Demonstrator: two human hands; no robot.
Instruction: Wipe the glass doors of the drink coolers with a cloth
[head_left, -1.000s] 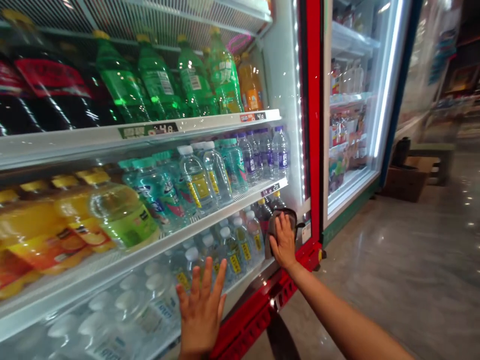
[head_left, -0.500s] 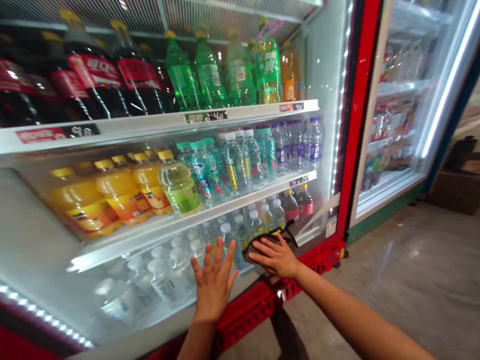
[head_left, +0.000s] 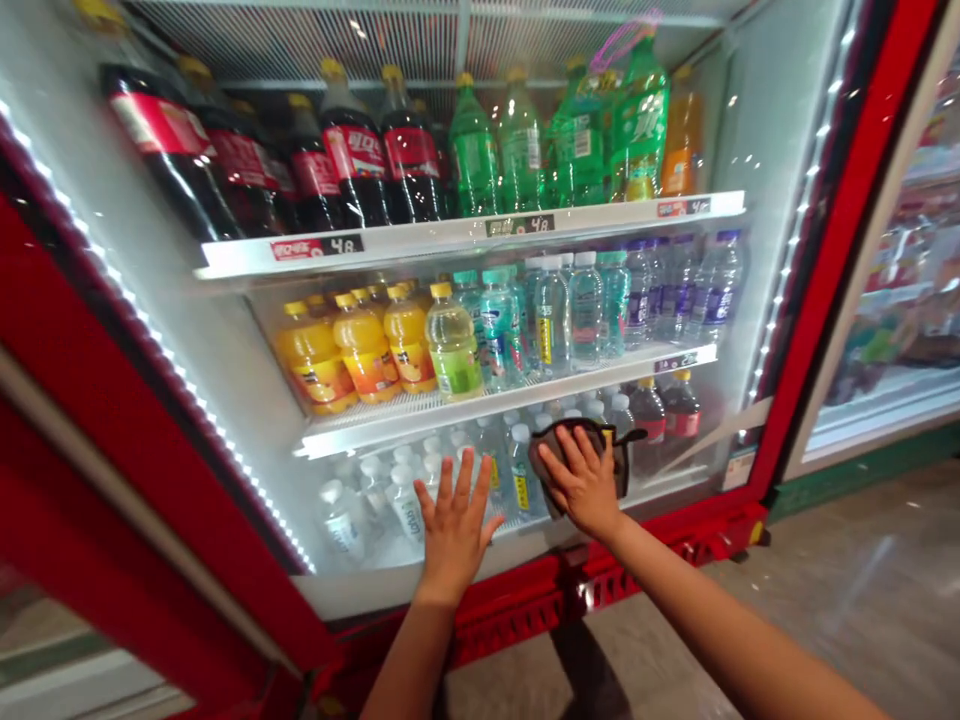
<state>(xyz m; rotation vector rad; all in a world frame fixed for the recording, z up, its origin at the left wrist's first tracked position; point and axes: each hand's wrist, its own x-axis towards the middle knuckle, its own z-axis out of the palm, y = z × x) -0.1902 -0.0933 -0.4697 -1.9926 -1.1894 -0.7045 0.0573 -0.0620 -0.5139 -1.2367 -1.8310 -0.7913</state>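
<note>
My left hand (head_left: 455, 515) is open, its fingers spread flat toward the glass door of a drinks fridge, over the bottom-shelf water bottles (head_left: 403, 490). To its right, my right hand (head_left: 585, 485) presses a dark brown cloth (head_left: 546, 450) against the same glass. Those fingers lie outstretched across the cloth and hold it there. A black strip sticks out from the cloth's right side. Behind the glass near this hand stand small cola bottles (head_left: 682, 408).
Above are a shelf of juice bottles (head_left: 341, 350) and a shelf of large cola bottles (head_left: 351, 155) and green soda bottles (head_left: 525, 150). A red frame (head_left: 540, 595) borders the fridge. Another fridge (head_left: 885, 350) stands at right, beside grey floor (head_left: 870, 600).
The view has turned left, bringing the fridge's left edge into sight. My right hand and the cloth have moved up and left across the glass. More of the cloth shows now.
</note>
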